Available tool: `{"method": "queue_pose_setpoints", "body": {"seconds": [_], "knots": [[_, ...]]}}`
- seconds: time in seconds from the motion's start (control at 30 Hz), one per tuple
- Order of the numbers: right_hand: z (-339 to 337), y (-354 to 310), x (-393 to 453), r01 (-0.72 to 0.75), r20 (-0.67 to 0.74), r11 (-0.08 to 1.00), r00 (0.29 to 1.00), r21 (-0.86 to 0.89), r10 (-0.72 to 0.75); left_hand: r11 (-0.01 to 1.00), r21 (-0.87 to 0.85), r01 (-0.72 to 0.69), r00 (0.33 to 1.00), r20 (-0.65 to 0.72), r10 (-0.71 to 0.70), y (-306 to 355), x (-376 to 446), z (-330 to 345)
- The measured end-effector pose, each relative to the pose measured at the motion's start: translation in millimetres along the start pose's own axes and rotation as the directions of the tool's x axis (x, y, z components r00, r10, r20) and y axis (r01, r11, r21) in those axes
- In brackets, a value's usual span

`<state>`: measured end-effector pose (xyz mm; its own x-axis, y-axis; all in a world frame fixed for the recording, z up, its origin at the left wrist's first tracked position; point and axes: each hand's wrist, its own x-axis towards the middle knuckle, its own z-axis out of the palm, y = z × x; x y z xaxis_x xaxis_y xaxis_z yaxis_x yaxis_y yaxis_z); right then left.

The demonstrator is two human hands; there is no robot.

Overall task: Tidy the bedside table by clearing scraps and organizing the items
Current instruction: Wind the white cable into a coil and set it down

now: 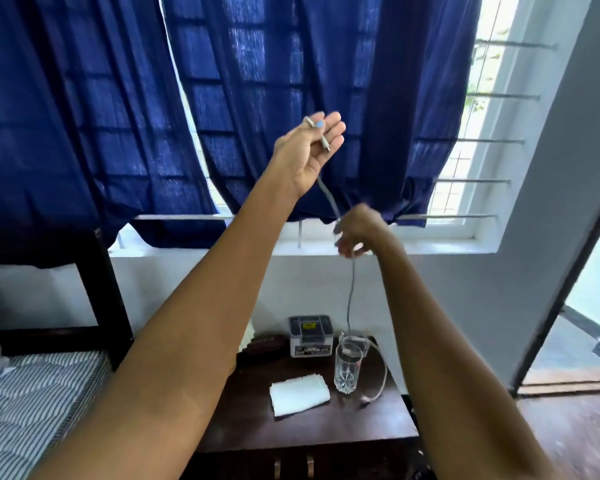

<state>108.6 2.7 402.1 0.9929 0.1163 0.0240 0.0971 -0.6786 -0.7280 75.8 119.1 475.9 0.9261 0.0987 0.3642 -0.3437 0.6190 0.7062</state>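
A: Cable (326,194), where is it?
B: Stretched between raised hands; left hand (310,147) pinches its plug end, right hand (359,230), blurred, curls around it lower down.
A: And below?
B: It trails to the counter (257,420), beside the glass (347,370).

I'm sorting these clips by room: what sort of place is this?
Most likely a bedroom. A bed with a striped mattress and dark bed frame stands beside a small dark bedside table, under a barred window hung with blue curtains.
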Motion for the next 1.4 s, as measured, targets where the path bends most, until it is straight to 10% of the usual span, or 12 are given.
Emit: {"method": "queue_pose_setpoints", "body": {"seconds": [0.2, 0.6, 0.97, 1.4], "knots": [[10, -18, -31, 0.036, 0.267, 0.991, 0.964, -0.130, 0.000, 0.972, 0.221, -0.075, 0.974, -0.192, 0.118, 5, 2, -7], [-55, -68, -85, 0.446, -0.260, 0.879, 0.840, -0.168, -0.476, 0.681, 0.732, -0.021, 0.990, -0.082, 0.118, -2, -29, -40], [-35, -54, -49, 0.592, -0.526, 0.790, 0.728, 0.160, -0.439, 0.849, 0.490, 0.200, 0.970, 0.023, -0.242, 11, -59, -20], [-9, -23, -35, 0.495, -0.456, 0.594, 0.860, 0.634, -0.230, 0.874, 0.397, 0.280, 0.914, 0.169, -0.369, 1, -69, -20]]}}
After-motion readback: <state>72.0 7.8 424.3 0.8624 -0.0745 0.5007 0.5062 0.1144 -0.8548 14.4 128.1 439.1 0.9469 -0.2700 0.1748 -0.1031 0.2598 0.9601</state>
